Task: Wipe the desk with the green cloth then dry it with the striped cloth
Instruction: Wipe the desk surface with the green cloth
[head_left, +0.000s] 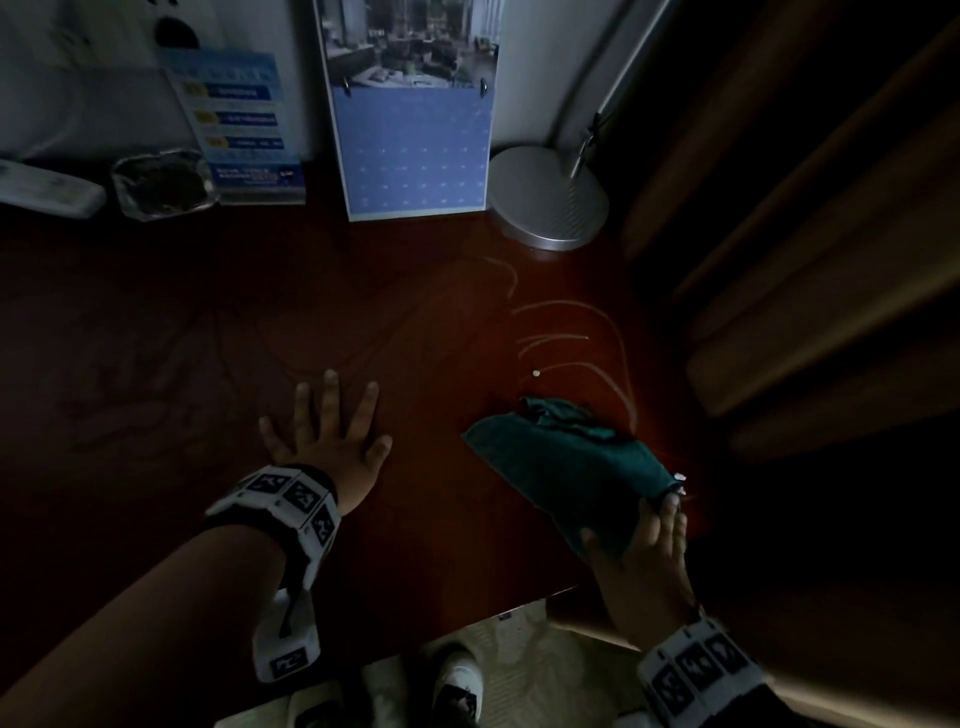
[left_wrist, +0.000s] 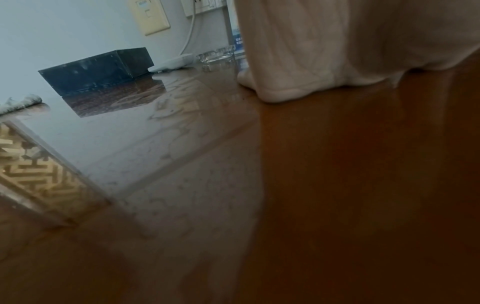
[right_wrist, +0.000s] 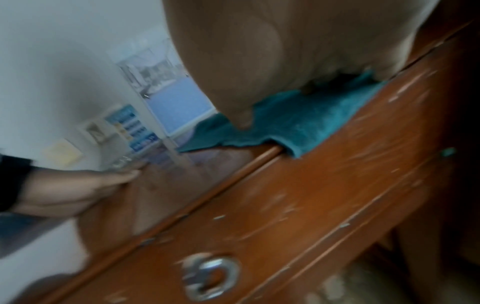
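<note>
1. Desk (head_left: 426, 322): its dark red-brown top fills the middle of the head view, with pale curved wet streaks at right of centre, above the cloth.
2. Cloth (head_left: 566, 462): the green one lies bunched on the desk at lower right of the frame, its long axis running from upper left down to lower right, and its near corner droops over the front edge in the right wrist view.
3. Right hand (head_left: 652, 540): at that lower-right end, it grips the cloth's corner, so the unwiped dark stretch lies up and to its left.
4. Left hand (head_left: 327, 436): left of the cloth and apart from it, it rests flat with fingers spread, holding nothing.
5. Striped cloth: possibly the pale rag at the left edge of the left wrist view; too unclear to say.
</note>
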